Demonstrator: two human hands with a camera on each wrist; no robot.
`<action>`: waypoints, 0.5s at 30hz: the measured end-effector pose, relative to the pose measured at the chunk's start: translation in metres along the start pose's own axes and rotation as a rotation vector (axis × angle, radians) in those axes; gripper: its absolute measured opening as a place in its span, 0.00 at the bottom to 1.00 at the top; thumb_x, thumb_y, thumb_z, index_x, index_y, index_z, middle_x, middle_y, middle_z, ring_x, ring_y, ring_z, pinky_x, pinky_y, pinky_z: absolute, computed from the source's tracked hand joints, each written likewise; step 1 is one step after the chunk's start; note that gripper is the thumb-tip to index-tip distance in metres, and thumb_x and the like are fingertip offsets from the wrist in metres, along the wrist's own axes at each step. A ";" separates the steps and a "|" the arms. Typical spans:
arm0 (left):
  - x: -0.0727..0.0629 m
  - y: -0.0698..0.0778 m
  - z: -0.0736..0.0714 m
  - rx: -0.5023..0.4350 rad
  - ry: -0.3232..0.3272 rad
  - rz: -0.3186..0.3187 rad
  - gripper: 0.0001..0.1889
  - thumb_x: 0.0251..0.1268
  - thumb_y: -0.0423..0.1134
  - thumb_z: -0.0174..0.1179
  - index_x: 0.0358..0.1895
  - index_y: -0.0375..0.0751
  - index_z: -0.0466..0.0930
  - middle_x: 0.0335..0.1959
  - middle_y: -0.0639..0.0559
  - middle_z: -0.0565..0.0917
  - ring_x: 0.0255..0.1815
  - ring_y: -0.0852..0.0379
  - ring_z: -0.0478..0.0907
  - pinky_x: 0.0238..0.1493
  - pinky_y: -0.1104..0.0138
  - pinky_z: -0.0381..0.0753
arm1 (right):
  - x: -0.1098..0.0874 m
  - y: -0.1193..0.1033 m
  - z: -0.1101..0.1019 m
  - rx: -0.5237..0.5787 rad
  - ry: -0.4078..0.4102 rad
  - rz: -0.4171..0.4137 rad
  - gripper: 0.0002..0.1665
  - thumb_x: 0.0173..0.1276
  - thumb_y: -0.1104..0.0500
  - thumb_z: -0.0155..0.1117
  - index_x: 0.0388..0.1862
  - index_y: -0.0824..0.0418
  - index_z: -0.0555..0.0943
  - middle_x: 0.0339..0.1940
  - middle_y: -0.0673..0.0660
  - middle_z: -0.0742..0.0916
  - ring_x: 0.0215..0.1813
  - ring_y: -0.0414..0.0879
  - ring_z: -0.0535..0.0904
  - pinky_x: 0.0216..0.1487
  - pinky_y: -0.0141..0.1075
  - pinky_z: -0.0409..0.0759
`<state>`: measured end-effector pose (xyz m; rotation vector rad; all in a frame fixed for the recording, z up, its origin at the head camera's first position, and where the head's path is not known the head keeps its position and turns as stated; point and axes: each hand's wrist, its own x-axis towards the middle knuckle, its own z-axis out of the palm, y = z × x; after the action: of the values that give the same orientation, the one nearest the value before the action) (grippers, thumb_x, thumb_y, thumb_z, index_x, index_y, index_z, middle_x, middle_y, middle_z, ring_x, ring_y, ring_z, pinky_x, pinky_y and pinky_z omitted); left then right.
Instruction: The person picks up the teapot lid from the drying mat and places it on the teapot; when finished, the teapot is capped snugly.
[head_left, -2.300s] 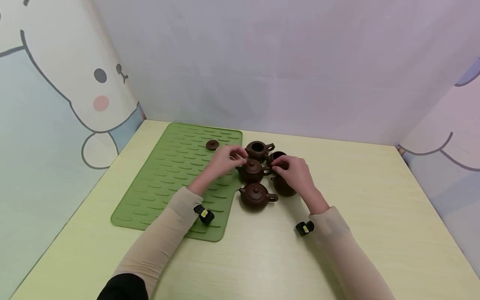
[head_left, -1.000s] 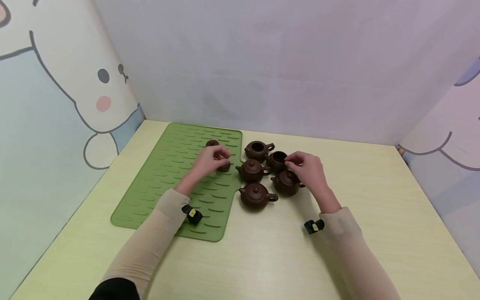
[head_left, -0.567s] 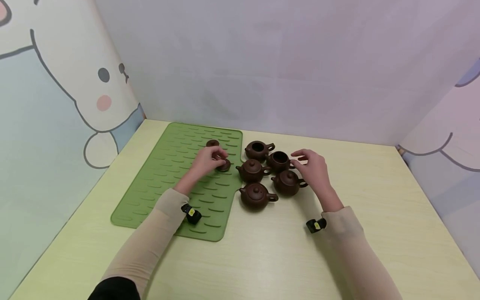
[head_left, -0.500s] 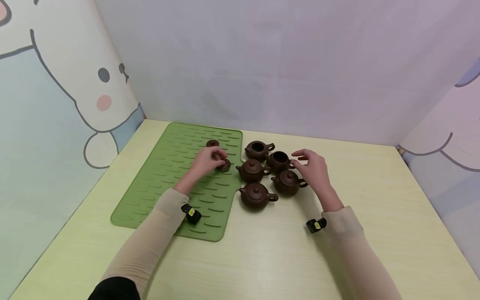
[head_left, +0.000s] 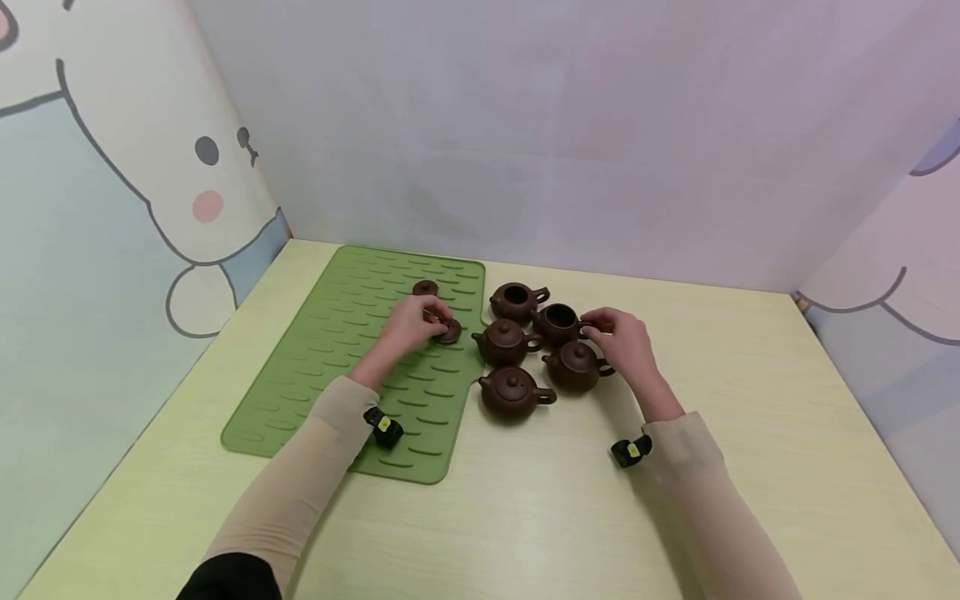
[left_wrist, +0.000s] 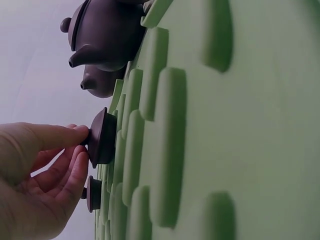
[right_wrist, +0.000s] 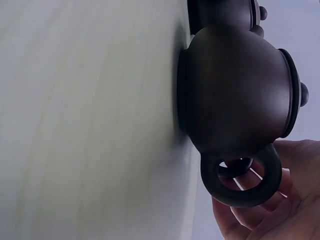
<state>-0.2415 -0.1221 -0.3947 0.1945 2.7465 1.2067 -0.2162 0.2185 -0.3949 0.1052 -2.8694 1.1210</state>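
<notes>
My left hand (head_left: 408, 325) pinches the small knob of a dark brown teapot lid (left_wrist: 103, 137) between thumb and fingertip, low over the ribbed green mat (head_left: 352, 358). Behind it, a second lid (head_left: 425, 287) sits knob up on the same mat. On the right, my right hand (head_left: 622, 337) has thumb and fingers closed on the handle of a lidless brown teapot (head_left: 558, 327). In the right wrist view a lidded teapot (right_wrist: 235, 90) stands in front and partly hides those fingers (right_wrist: 250, 215).
Another lidless teapot (head_left: 513, 302) stands at the back of the cluster. Two lidded teapots, one in the middle (head_left: 502, 343) and one nearest me (head_left: 512, 393), stand along the mat's right edge. The pale wood table (head_left: 712, 358) meets a light wall (head_left: 540, 150) behind.
My left hand has moved left from the cluster to the mat, where a second lid now shows. The right hand has shifted right from above the teapots and closed on the lidless teapot's handle.
</notes>
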 end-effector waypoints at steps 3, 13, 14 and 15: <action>0.001 0.002 0.000 0.004 0.009 0.002 0.08 0.65 0.31 0.65 0.46 0.40 0.84 0.50 0.41 0.85 0.48 0.46 0.83 0.48 0.57 0.83 | 0.003 0.002 0.000 -0.005 0.000 0.004 0.15 0.73 0.60 0.62 0.54 0.64 0.84 0.51 0.66 0.88 0.55 0.61 0.84 0.57 0.53 0.79; 0.007 0.017 -0.003 -0.025 0.025 0.025 0.08 0.66 0.34 0.65 0.47 0.41 0.84 0.47 0.43 0.86 0.48 0.48 0.82 0.48 0.58 0.83 | 0.007 0.003 0.002 0.013 0.010 0.005 0.12 0.71 0.59 0.65 0.49 0.63 0.86 0.46 0.65 0.89 0.50 0.58 0.85 0.53 0.49 0.79; 0.008 0.019 -0.003 -0.024 0.025 0.030 0.08 0.66 0.34 0.65 0.47 0.41 0.84 0.48 0.44 0.86 0.49 0.48 0.82 0.49 0.58 0.83 | 0.007 0.003 0.002 0.014 0.010 0.007 0.12 0.70 0.59 0.65 0.49 0.64 0.86 0.46 0.65 0.89 0.50 0.58 0.85 0.53 0.50 0.79; 0.009 0.022 -0.003 -0.021 0.026 0.037 0.08 0.67 0.34 0.65 0.47 0.42 0.84 0.48 0.44 0.86 0.49 0.48 0.82 0.49 0.58 0.83 | 0.008 0.003 0.002 0.016 0.011 0.008 0.12 0.70 0.59 0.65 0.49 0.64 0.86 0.47 0.65 0.89 0.50 0.59 0.85 0.53 0.50 0.79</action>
<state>-0.2499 -0.1080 -0.3776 0.2300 2.7627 1.2557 -0.2241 0.2189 -0.3980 0.0876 -2.8545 1.1429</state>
